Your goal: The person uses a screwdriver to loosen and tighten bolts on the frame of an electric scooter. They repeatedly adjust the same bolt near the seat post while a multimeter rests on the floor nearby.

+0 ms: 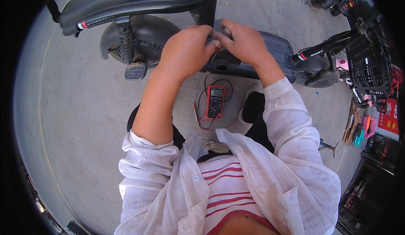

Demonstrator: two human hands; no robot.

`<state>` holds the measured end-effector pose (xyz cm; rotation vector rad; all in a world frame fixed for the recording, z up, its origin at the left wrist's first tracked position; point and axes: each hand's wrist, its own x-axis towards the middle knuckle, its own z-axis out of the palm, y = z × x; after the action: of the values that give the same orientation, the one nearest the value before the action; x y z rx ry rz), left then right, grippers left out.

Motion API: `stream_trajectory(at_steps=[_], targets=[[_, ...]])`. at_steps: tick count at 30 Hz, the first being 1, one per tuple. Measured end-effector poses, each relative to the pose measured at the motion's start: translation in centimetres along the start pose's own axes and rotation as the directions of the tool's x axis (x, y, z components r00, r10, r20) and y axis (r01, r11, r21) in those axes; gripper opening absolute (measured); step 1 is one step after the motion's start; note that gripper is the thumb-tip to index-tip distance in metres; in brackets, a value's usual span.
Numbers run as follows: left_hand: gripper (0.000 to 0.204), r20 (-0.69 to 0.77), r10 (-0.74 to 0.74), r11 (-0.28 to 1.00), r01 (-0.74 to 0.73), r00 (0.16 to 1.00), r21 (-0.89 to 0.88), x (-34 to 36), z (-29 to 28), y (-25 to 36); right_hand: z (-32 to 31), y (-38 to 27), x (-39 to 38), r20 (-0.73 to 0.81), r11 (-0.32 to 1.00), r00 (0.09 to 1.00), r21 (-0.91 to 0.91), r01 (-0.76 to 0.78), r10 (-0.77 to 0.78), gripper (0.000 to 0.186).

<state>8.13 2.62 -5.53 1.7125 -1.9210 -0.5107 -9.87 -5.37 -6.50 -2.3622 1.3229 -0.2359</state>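
Both my hands meet over the middle of a black electric scooter, between its seat post and its ribbed footboard (276, 49). The fingers of my left hand (185, 47) are bent and closed, the thumb pressing toward the fingertips. Against them, my right hand (245, 43) is also closed, its fingertips touching those of the left. Whatever lies between the fingers is too small and covered to name. Below the hands, a red and black multimeter (215, 103) lies on the ground with its display lit. Its black and red test leads (231, 125) loop around it.
The scooter's black seat (105, 3), rear wheel (141, 36) and pedal (136, 71) are at the upper left. A front basket (371, 68) and handlebars stand at the right. Beyond them lie a red sign (389, 116), pink items and dark shelving. My shoe (252, 95) is beside the multimeter.
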Motion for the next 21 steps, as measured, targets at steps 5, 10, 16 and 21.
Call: stream_trajectory(at_steps=[5,10,16,21], targets=[[0.032,-0.016,0.005,1.000,-0.005,1.000,0.012,-0.1,-0.3,0.4,1.3,1.9,0.2,-0.178,0.968,0.952,-0.006,0.252,-0.249,0.036],[0.034,-0.001,-0.009,1.000,0.009,1.000,0.003,-0.1,-0.2,0.1,1.1,0.8,-0.1,-0.135,0.992,0.983,-0.004,0.126,-0.126,0.034],[0.035,-0.020,-0.006,1.000,0.006,1.000,0.000,-0.1,-0.1,0.2,0.7,0.9,0.1,-0.107,0.988,0.983,0.028,0.155,-0.151,0.034],[0.035,-0.014,-0.002,1.000,0.003,1.000,0.009,-0.2,-0.2,0.1,1.6,1.5,0.3,-0.154,0.971,0.963,0.054,0.231,-0.220,0.033]])
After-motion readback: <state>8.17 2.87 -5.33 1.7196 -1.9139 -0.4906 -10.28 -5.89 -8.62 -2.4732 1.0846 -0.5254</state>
